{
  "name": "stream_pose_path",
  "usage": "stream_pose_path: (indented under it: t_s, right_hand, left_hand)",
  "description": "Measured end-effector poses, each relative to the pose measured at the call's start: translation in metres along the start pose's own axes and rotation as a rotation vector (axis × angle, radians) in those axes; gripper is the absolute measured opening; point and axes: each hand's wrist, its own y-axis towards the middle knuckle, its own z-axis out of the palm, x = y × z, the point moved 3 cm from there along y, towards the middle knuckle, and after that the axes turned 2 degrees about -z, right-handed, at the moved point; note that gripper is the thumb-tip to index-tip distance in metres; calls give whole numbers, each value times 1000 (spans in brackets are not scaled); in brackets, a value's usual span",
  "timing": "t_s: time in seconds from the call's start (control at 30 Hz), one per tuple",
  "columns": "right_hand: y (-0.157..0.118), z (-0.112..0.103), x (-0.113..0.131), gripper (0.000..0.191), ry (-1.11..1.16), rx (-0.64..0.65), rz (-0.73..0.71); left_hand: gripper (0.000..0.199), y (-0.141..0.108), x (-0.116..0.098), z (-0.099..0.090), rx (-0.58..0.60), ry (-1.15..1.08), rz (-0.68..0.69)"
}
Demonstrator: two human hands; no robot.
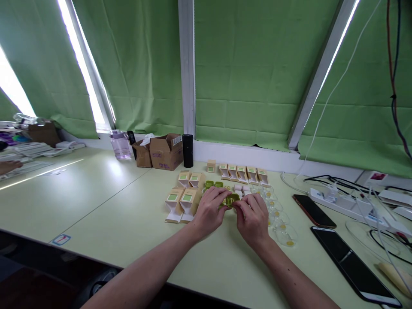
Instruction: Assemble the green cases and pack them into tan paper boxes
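Observation:
Between both hands is a small olive-green plastic case, partly covered by the fingers. My left hand pinches its left side, and my right hand grips its right edge. Just beyond lie more green cases and some pale pink pieces. To the left stand several open cardboard boxes with green labels. Clear round loops with yellow dots spread out to the right of my right hand.
A row of small open boxes stands at the back. Behind on the left are a brown carton, a black cylinder and a water bottle. Two phones and a power strip with cables lie right. A person's hand shows far left.

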Motion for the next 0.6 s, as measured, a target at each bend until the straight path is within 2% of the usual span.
stream_pose_path:
  t_s: [0.23,0.43,0.6]
  right_hand:
    - [0,0,2,14,13,-9,-16]
    - [0,-1,6,12,47,-11,-1]
    - [-4,5,-6,14,24,98,56]
  left_hand:
    - [48,0,1,-1,-13,12,-29]
    - [44,3,16,-6,-101,25,-186]
    - [43,3,21,-8,-170,8,-271]
